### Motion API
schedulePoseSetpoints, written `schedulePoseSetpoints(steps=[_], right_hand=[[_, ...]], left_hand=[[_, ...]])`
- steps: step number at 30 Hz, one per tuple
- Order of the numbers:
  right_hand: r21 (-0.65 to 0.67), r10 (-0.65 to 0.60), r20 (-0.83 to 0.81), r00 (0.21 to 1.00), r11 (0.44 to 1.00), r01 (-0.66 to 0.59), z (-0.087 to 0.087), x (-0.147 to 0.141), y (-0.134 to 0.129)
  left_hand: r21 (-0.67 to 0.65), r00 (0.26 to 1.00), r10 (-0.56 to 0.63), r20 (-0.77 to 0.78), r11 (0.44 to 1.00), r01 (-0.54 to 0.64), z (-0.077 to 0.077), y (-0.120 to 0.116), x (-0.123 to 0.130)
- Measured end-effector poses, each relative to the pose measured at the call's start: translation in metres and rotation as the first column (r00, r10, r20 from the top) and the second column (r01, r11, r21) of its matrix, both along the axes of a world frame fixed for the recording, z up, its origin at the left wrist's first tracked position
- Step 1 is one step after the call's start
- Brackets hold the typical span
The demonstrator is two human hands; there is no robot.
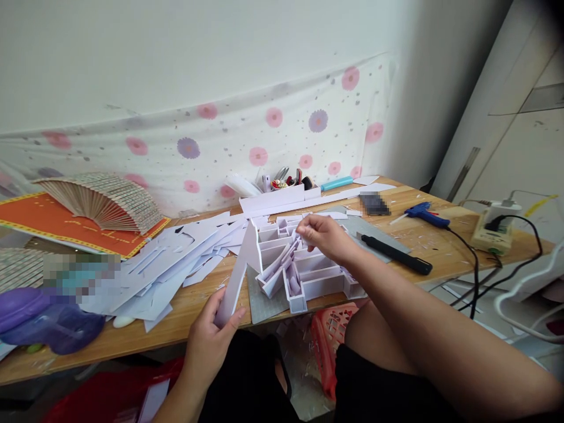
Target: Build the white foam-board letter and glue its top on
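White frame (pixel 324 286), several partitions (pixel 314 262) standing; my left hand (pixel 208 336) grips an apparently loose board (pixel 237 279); my right hand (pixel 325 235) curls, contents indiscernible.

At the counter's (pixel 432 235) back left, an orange sheet (pixel 39 226) is partly covered by an open fan (pixel 106 205); below the counter, a red basket (pixel 328 346) is seen on the floor.
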State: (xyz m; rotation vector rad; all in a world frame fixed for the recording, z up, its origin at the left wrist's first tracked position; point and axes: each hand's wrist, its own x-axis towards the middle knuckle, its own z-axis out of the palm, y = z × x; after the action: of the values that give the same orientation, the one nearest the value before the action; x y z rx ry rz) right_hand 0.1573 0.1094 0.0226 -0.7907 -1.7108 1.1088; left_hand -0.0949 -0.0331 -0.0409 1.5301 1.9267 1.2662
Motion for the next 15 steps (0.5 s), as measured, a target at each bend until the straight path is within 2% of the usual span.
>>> schedulePoseSetpoints(steps=[2, 4, 7, 9, 11, 12, 14, 15], right_hand=[[0.104, 0.041, 0.334, 0.942, 0.991, -0.08, -0.004, -0.002, -0.002], [0.209, -0.018, 0.573, 0.819, 0.97, -0.124, -0.006, -0.01, -0.008], [0.295, -0.147, 0.734, 0.663, 0.949, -0.116, -0.009, -0.027, -0.017], [0.307, -0.171, 0.774, 0.61, 0.943, -0.126, -0.01, -0.034, -0.019], [0.315, -0.173, 0.777, 0.605, 0.939, -0.136, -0.01, -0.035, -0.018], [0.324, -0.185, 0.753, 0.632, 0.939, -0.112, -0.008, -0.034, -0.017], [0.298, -0.211, 0.63, 0.747, 0.954, 0.018, -0.005, -0.029, -0.013], [0.231, -0.212, 0.525, 0.824, 0.968, 0.101, -0.002, -0.026, -0.011]], left_hand=[[-0.001, 0.999, 0.02, -0.034, 1.0, -0.021, 0.0, 0.0, -0.002], [-0.014, 0.998, 0.018, -0.055, 1.0, -0.019, 0.001, -0.001, -0.001], [-0.03, 0.99, 0.022, -0.137, 0.999, -0.026, 0.001, -0.002, 0.001], [-0.023, 0.976, 0.029, -0.217, 0.999, -0.034, 0.0, -0.002, 0.001], [0.0, 0.953, 0.031, -0.3, 0.999, -0.033, -0.002, -0.003, -0.002], [0.018, 0.939, 0.031, -0.342, 0.999, -0.026, -0.003, -0.003, -0.003], [0.056, 0.902, 0.028, -0.431, 0.998, -0.005, -0.005, -0.004, -0.006], [0.066, 0.878, 0.024, -0.478, 0.998, 0.009, -0.006, -0.004, -0.007]])
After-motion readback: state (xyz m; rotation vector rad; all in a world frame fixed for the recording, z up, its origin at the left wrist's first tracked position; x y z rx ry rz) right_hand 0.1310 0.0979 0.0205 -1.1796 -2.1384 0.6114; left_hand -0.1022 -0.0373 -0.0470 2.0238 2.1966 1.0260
